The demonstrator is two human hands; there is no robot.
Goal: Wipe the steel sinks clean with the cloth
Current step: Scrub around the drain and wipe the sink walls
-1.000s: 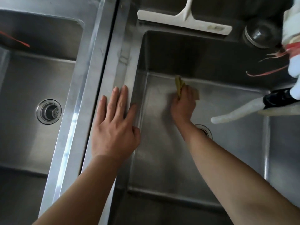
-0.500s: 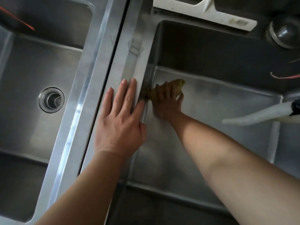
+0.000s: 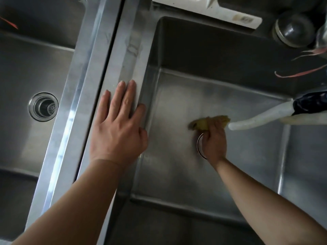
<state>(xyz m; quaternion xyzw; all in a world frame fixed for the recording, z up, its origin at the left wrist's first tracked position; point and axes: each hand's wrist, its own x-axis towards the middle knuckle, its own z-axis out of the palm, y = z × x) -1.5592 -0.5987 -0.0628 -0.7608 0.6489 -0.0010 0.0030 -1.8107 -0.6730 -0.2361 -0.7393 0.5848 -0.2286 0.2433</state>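
I'm looking down on a run of brushed steel: two square basins side by side, their flat rims meeting in a dark seam between them. The left sink has dull grey walls and a round ribbed drain with a perforated strainer cup set in its floor. A bright streak of reflected light runs along its right rim.

My left hand lies flat, palm down, on the right sink's left rim, fingers straight and close together pointing away from me, thumb spread over the inner edge. It holds nothing; the forearm comes up from the bottom left corner.

The right sink is deep, with a smooth, faintly smeared floor and creased corners. My right hand is down on that floor near the middle, arm stretched from the lower right, fingers curled over a crumpled yellowish cloth and pressing it against the steel. The cloth bunches out past the fingertips to the left and right. Just under the hand, a thin curved arc of the drain ring shows; the rest is hidden by the hand.

On the ledge behind the right sink lies a white plastic squeegee, and to its right a round dark metal cap. A white hose reaches in from the right edge, its open end just beside the cloth, wrapped farther back in dark blue tape.
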